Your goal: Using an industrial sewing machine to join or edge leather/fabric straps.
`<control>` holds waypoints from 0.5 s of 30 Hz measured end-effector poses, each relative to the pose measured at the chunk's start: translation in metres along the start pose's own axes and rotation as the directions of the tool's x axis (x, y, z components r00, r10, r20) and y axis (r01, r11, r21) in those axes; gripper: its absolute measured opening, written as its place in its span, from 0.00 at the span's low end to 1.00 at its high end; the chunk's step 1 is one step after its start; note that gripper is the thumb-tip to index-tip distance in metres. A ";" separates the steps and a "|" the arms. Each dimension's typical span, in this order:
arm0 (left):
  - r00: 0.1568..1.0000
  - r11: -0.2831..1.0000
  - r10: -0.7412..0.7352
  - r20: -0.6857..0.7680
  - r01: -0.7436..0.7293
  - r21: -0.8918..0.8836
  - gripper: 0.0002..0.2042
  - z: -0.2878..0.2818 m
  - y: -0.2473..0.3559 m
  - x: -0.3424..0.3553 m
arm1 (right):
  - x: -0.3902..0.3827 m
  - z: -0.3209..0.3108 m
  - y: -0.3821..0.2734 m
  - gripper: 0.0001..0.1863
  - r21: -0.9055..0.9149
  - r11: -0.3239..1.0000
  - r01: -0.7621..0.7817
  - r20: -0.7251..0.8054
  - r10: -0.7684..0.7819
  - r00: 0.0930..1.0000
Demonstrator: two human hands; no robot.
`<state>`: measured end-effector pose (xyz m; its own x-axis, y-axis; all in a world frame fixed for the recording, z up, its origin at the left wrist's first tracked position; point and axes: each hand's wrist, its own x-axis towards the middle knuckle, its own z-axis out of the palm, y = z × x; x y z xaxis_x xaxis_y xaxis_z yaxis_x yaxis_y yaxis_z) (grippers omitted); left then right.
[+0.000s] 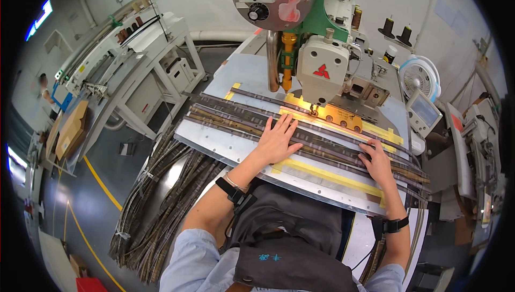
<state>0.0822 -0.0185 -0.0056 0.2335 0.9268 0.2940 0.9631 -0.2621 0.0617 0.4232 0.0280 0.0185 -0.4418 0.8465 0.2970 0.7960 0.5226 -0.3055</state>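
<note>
Several long, narrow dark strips (230,111), some brownish, lie side by side across the pale sewing machine table. My left hand (277,139) rests palm down on them with its fingers spread, pointing toward the needle area. Farther right, my right hand (377,160) touches the strips with its fingers bent and parted from the thumb. Whether a strip is pinched there is hard to see; none looks lifted. Beyond both hands stands the industrial sewing machine head (323,69), its lamp lighting the presser foot (314,111). A brass-coloured guide block (343,117) sits beside the foot.
Bundles of similar strips (155,211) hang off the table's left front. Yellow tape (332,174) marks the tabletop. At the right are a control panel (425,111) and a small fan (419,80). Another machine bench (134,67) stands left, with a person (47,96) beyond it.
</note>
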 end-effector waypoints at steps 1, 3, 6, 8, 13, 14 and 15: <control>1.000 1.000 0.000 0.011 0.000 0.001 0.36 0.001 0.000 0.000 | 0.000 -0.001 0.000 0.15 0.021 0.999 0.026 -0.019 -0.025 0.999; 1.000 1.000 0.005 -0.001 -0.005 0.000 0.37 0.001 0.000 0.000 | 0.001 -0.002 -0.001 0.12 0.032 0.999 0.033 -0.035 -0.032 0.999; 1.000 1.000 0.006 -0.009 -0.006 -0.008 0.37 0.003 0.000 0.001 | 0.009 -0.002 0.001 0.09 0.084 0.996 0.032 0.028 -0.034 0.999; 1.000 1.000 -0.005 -0.019 0.005 -0.003 0.38 0.004 0.000 0.002 | 0.016 -0.002 0.004 0.10 0.099 0.994 0.036 0.092 -0.045 0.995; 1.000 1.000 -0.001 -0.024 0.002 0.013 0.37 0.003 0.001 0.002 | 0.033 -0.006 0.011 0.11 0.117 0.992 0.039 0.209 -0.063 0.976; 1.000 1.000 -0.001 -0.029 0.001 0.015 0.37 0.003 0.001 0.002 | 0.035 -0.007 0.011 0.11 0.131 0.991 0.020 0.224 -0.049 0.973; 1.000 1.000 0.004 -0.030 -0.004 0.009 0.37 0.002 0.003 0.001 | 0.036 -0.008 0.010 0.12 0.120 0.992 -0.037 0.259 0.004 0.966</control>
<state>0.0853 -0.0173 -0.0068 0.2331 0.9174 0.3225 0.9634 -0.2630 0.0518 0.4183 0.0632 0.0330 -0.5305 0.8462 0.0508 0.7562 0.4994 -0.4228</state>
